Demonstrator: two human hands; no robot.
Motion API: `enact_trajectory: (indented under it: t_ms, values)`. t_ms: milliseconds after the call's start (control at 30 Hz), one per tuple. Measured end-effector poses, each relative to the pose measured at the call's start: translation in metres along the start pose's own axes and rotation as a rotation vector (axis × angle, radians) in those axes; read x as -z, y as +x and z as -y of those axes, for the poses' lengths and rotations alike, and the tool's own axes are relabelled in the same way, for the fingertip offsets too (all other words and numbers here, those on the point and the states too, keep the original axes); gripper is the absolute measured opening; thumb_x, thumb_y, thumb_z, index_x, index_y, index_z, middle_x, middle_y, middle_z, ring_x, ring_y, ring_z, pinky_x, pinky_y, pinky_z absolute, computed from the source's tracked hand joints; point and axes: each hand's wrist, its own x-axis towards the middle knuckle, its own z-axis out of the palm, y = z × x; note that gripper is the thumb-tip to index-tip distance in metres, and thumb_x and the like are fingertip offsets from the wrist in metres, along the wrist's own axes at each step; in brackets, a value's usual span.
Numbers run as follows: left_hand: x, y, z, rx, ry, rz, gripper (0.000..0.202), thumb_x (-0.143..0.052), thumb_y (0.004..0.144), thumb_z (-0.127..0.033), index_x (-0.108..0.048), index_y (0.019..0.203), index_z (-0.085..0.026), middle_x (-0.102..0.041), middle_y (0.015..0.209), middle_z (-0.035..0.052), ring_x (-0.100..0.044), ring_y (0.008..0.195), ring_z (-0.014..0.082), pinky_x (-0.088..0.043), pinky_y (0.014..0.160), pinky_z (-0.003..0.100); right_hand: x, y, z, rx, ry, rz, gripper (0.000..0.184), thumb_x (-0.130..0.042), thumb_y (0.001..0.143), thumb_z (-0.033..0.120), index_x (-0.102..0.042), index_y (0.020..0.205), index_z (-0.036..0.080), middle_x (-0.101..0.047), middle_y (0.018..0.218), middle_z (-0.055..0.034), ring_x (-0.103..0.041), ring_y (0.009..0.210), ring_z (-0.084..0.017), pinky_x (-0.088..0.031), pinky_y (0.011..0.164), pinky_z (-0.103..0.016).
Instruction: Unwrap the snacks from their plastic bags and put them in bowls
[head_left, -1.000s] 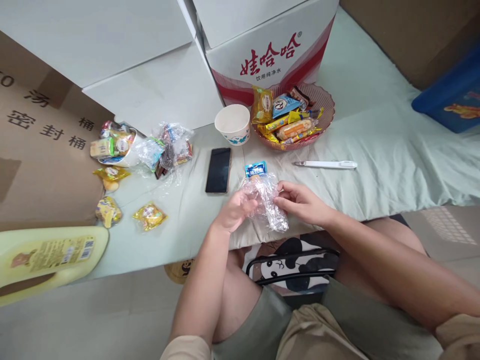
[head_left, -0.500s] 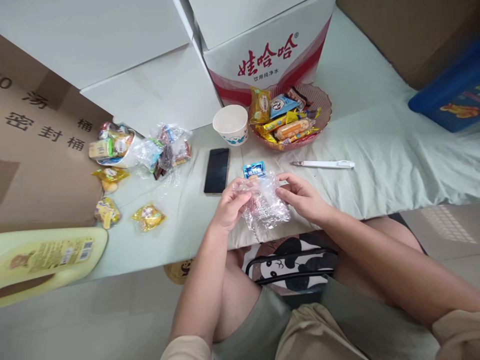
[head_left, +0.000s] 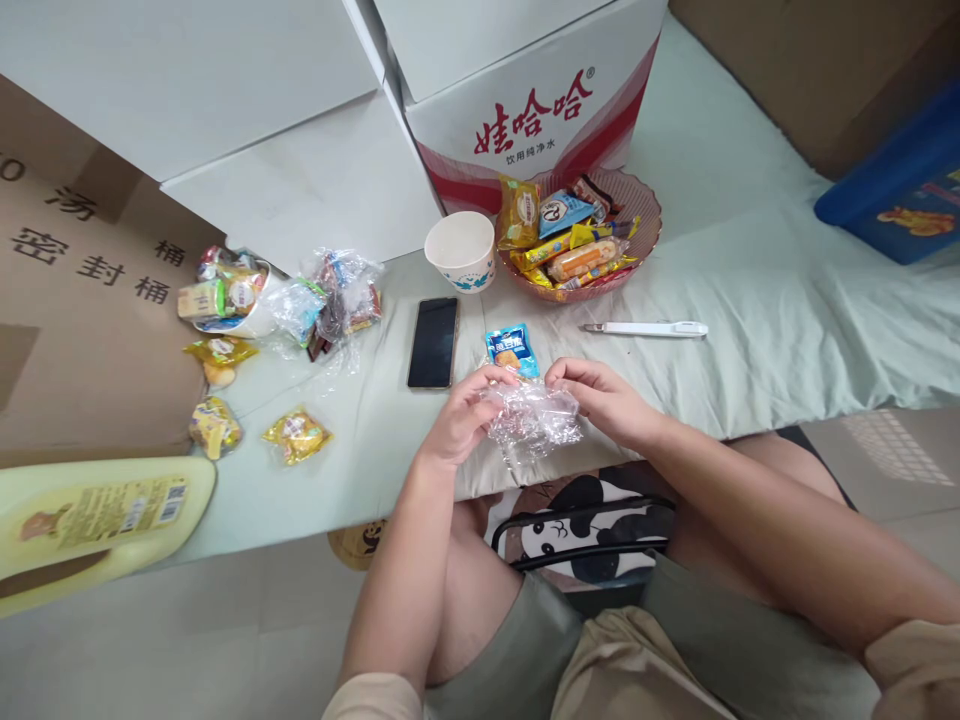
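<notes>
My left hand (head_left: 465,418) and my right hand (head_left: 600,398) both pinch a crumpled clear plastic bag (head_left: 534,420), holding it just above the near edge of the pale green cloth-covered table (head_left: 750,330). A small blue snack packet (head_left: 511,351) lies flat on the cloth right behind the bag, uncovered. A black phone (head_left: 434,341) lies to the left of my left hand.
A pink bowl of wrapped snacks (head_left: 651,205) and a white paper cup (head_left: 462,251) stand behind. A white pen (head_left: 646,328) lies to the right. More snacks (head_left: 296,434) and a white bowl (head_left: 247,320) sit at left. White boxes (head_left: 517,110) line the back.
Both hands have drawn the clear bag down and toward me, bunching it smaller; the blue packet behind it now shows fully.
</notes>
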Motion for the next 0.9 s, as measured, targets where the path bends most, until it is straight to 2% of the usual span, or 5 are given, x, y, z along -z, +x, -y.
enact_trajectory:
  t_ms: [233,433,633,767,900]
  values:
    - [0.0,0.0,-0.001,0.043,-0.015,0.025,0.047,-0.08,0.065,-0.055,-0.067,0.092,-0.019,-0.063,0.085,0.0036,-0.059,0.069,0.015,-0.046,0.064,0.027,-0.001,0.0,0.002,-0.053,-0.06,0.065,0.022,-0.061,0.087,0.04,-0.054,0.083,0.019,-0.049,0.068,0.0047,-0.042,0.057,-0.008,-0.036,0.055,-0.024]
    - [0.0,-0.001,-0.002,0.055,-0.063,0.029,0.048,-0.081,0.064,-0.057,-0.067,0.091,-0.019,-0.062,0.082,0.0024,-0.057,0.067,0.0139,-0.043,0.062,0.025,-0.001,0.0,-0.001,-0.058,-0.067,0.073,0.023,-0.06,0.088,0.041,-0.054,0.085,0.019,-0.049,0.069,0.0046,-0.043,0.058,-0.009,-0.037,0.057,-0.024]
    - [-0.001,0.0,-0.001,0.043,-0.09,0.021,0.053,-0.072,0.068,-0.067,-0.066,0.087,-0.017,-0.06,0.082,0.0035,-0.054,0.066,0.0151,-0.042,0.061,0.027,-0.001,0.0,-0.002,-0.062,-0.067,0.082,0.024,-0.06,0.088,0.043,-0.053,0.086,0.019,-0.049,0.069,0.0042,-0.044,0.059,-0.009,-0.037,0.056,-0.025]
    - [-0.001,0.0,-0.003,0.06,-0.004,0.016,0.042,-0.073,0.072,-0.056,-0.064,0.087,-0.018,-0.058,0.084,0.0023,-0.052,0.067,0.0139,-0.04,0.063,0.026,-0.001,0.001,-0.003,-0.055,-0.097,0.085,0.023,-0.058,0.089,0.041,-0.053,0.086,0.019,-0.05,0.071,0.0033,-0.045,0.061,-0.01,-0.039,0.058,-0.025]
    - [0.0,0.001,-0.002,0.012,0.193,0.026,0.031,-0.069,0.076,-0.048,-0.063,0.088,-0.02,-0.06,0.091,0.0028,-0.052,0.075,0.0161,-0.04,0.067,0.026,-0.001,0.001,-0.008,-0.042,-0.159,0.103,0.021,-0.056,0.089,0.039,-0.053,0.086,0.019,-0.051,0.073,0.0026,-0.046,0.063,-0.011,-0.039,0.058,-0.025]
